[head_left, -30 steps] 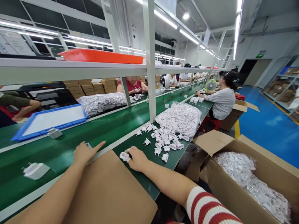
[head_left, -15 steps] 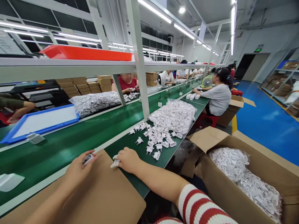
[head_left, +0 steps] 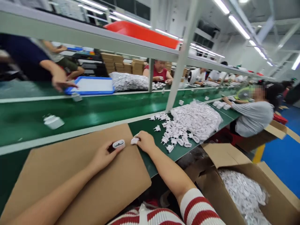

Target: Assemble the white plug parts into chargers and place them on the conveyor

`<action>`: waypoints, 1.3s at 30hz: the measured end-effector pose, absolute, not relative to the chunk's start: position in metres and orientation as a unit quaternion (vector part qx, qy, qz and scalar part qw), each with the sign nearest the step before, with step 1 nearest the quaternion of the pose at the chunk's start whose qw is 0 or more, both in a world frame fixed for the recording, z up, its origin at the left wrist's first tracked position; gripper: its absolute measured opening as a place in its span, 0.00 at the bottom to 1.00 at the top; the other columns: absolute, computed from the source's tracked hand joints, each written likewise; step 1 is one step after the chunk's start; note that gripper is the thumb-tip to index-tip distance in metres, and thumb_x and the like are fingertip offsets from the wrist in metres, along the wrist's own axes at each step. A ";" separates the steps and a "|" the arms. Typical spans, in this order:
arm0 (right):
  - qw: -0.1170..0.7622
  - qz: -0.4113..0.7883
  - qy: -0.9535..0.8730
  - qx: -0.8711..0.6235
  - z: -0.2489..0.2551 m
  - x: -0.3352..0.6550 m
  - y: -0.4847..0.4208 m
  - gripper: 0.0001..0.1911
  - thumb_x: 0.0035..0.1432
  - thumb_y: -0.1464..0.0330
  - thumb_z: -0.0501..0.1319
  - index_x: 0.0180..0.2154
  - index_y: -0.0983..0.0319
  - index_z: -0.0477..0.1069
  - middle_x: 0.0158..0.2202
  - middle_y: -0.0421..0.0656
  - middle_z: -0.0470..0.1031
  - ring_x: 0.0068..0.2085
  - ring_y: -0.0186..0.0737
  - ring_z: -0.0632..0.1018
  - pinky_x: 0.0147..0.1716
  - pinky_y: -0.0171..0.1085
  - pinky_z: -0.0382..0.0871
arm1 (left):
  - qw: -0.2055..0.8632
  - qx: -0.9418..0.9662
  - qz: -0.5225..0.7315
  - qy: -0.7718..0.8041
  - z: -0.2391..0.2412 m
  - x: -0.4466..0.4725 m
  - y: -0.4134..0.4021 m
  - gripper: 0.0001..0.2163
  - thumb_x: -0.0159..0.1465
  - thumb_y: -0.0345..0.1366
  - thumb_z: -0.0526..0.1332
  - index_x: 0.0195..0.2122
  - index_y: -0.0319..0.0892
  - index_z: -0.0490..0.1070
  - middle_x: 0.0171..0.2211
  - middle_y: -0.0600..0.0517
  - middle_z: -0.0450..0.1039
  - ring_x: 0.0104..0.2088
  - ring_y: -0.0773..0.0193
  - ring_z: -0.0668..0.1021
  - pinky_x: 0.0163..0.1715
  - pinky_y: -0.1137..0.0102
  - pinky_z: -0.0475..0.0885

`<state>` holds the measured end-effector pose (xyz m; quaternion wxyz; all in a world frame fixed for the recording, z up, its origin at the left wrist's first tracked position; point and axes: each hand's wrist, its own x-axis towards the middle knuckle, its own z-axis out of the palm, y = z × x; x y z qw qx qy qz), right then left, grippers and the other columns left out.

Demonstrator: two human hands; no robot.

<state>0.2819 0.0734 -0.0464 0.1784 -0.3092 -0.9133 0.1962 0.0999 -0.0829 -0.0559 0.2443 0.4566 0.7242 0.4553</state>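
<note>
My left hand [head_left: 105, 156] is closed around a white charger housing [head_left: 119, 144], its hollow end with dark slots facing up toward me. Just to the right, my right hand [head_left: 145, 141] pinches a small white plug piece [head_left: 134, 140] at the edge of a cardboard sheet [head_left: 93, 184]. A small gap separates the two parts. Loose white plug pieces [head_left: 174, 137] with two pins lie on the green bench beyond my right hand, in front of a clear bag of plug pieces [head_left: 197, 120].
White chargers [head_left: 53, 122] sit on the green belt [head_left: 131, 105]. A co-worker's hand [head_left: 59, 78] is by a blue-framed tray [head_left: 93, 85] across it. An open carton [head_left: 225, 156] with bagged white parts stands at right. A post [head_left: 179, 68] rises from the bench.
My view has turned left. The housing in my left hand now shows its hollow end more plainly, near the plug piece. A co-worker's arm has come into view at left.
</note>
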 end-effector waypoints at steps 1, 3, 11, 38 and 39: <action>0.211 0.235 -0.890 -0.330 -0.047 0.280 0.076 0.08 0.63 0.65 0.68 0.44 0.58 0.81 0.45 0.43 0.79 0.47 0.42 0.78 0.46 0.37 0.72 | 0.241 0.461 0.472 0.712 -0.057 0.100 -0.081 0.34 0.53 0.63 0.68 0.52 0.43 0.76 0.51 0.43 0.81 0.50 0.45 0.82 0.56 0.53 0.76; 0.292 0.384 -0.797 -0.363 -0.048 0.275 0.079 0.12 0.58 0.60 0.71 0.40 0.59 0.81 0.41 0.43 0.80 0.43 0.40 0.78 0.45 0.38 0.73 | 0.233 0.473 0.486 0.697 -0.059 0.098 -0.079 0.33 0.54 0.61 0.68 0.52 0.41 0.76 0.49 0.42 0.80 0.49 0.46 0.82 0.54 0.53 0.76; 0.225 0.679 -0.630 -0.301 -0.024 0.251 0.080 0.27 0.39 0.55 0.77 0.40 0.62 0.79 0.40 0.46 0.84 0.38 0.40 0.81 0.38 0.38 0.75 | 0.245 0.506 0.509 0.652 -0.064 0.089 -0.082 0.23 0.60 0.56 0.67 0.47 0.42 0.79 0.46 0.44 0.80 0.47 0.48 0.81 0.50 0.56 0.76; 0.125 0.057 -0.982 -0.129 0.003 0.232 0.030 0.16 0.56 0.80 0.55 0.42 0.62 0.76 0.42 0.49 0.73 0.44 0.49 0.70 0.44 0.42 0.67 | 0.259 0.497 0.536 0.632 -0.064 0.086 -0.083 0.20 0.59 0.54 0.69 0.41 0.41 0.79 0.39 0.46 0.80 0.41 0.49 0.80 0.43 0.60 0.75; 0.122 0.049 -0.983 -0.128 0.004 0.231 0.029 0.16 0.56 0.80 0.56 0.43 0.62 0.76 0.42 0.49 0.74 0.44 0.49 0.70 0.43 0.42 0.67 | 0.259 0.498 0.532 0.634 -0.064 0.085 -0.083 0.20 0.60 0.53 0.69 0.41 0.41 0.79 0.39 0.46 0.80 0.41 0.49 0.80 0.44 0.60 0.74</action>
